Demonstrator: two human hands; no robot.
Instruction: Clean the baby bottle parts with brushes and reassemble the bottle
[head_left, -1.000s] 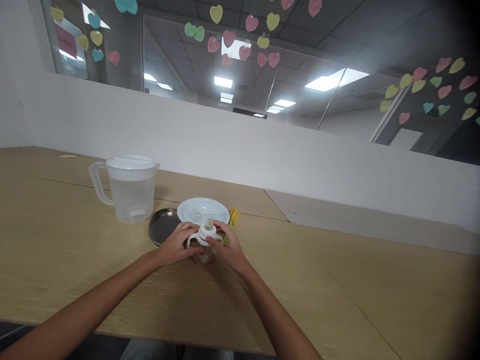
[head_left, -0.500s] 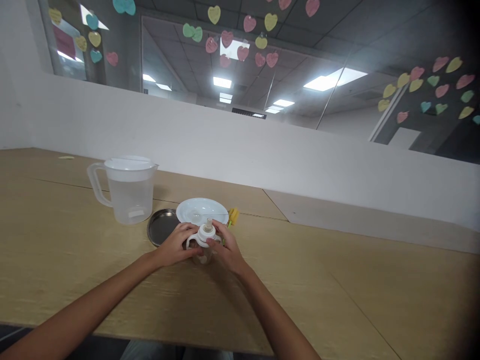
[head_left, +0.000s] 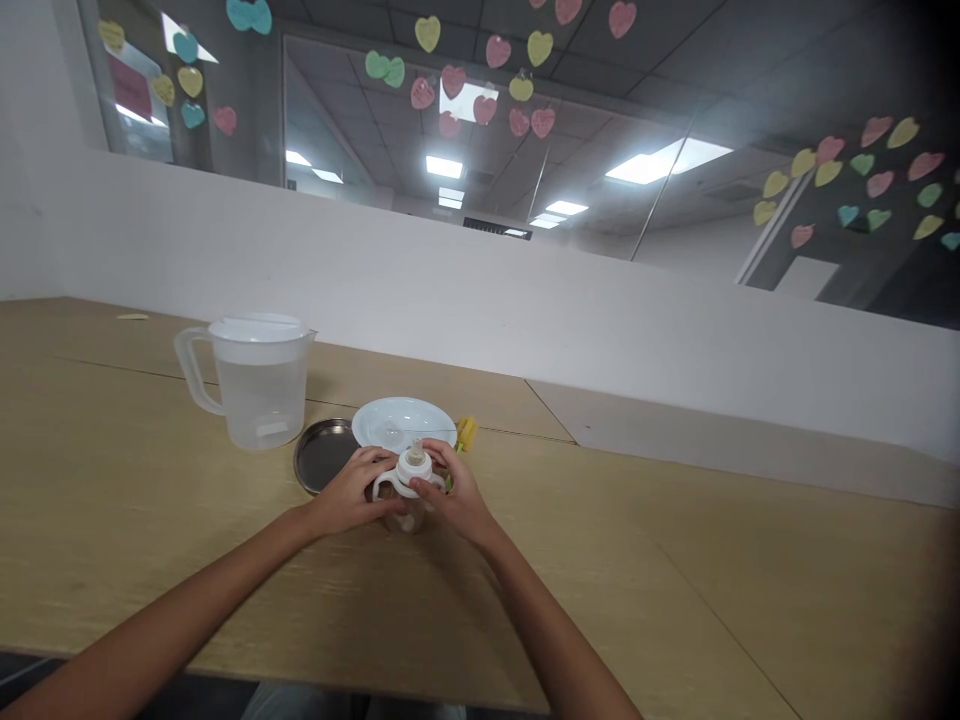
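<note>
A clear baby bottle (head_left: pixel 409 516) with a white collar, two white handles and a pale nipple on top stands upright on the table between my hands. My left hand (head_left: pixel 354 494) is wrapped round its left side, by the left handle. On the right, my right hand (head_left: pixel 453 492) grips the white collar, thumb at the front and fingers behind. Just behind the bottle is a white bowl (head_left: pixel 405 408) with a small clear item (head_left: pixel 391 432) in it. A round metal tray (head_left: pixel 321 455) lies to the left, partly behind my left hand.
A lidded translucent pitcher (head_left: pixel 264 395) holding clear liquid stands at the left rear of the wooden table (head_left: pixel 637 560). Something yellow and green (head_left: pixel 466 434) lies right of the bowl. A white wall (head_left: pixel 420 290) rises behind, below windows with heart-shaped notes.
The fingers of my right hand have shifted slightly round the bottle's collar. My left hand keeps its place, and the bottle stands in nearly the same spot.
</note>
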